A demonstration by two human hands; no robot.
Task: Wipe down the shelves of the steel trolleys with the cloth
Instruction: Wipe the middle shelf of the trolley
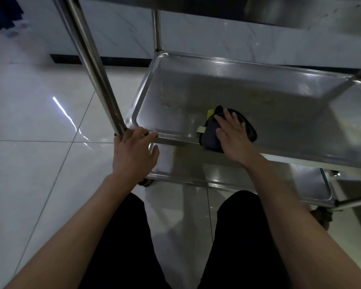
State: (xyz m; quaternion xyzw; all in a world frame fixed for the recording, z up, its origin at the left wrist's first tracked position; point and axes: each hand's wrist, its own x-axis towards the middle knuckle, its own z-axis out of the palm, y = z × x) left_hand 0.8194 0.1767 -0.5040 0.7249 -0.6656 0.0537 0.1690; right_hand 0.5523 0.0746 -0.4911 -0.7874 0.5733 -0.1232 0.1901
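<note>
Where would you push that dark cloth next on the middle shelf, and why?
Probably away and leftward: the right hand presses the cloth flat near the middle shelf's front edge, while yellowish smears show toward the far left corner. The left hand steadies the trolley.

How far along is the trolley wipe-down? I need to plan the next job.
Nothing looks finished. In hand: the right hand presses the dark cloth flat on the middle shelf near its front edge, while the left hand grips the front corner. Left: yellowish residue toward the shelf's back left, plus the bottom shelf.
</note>
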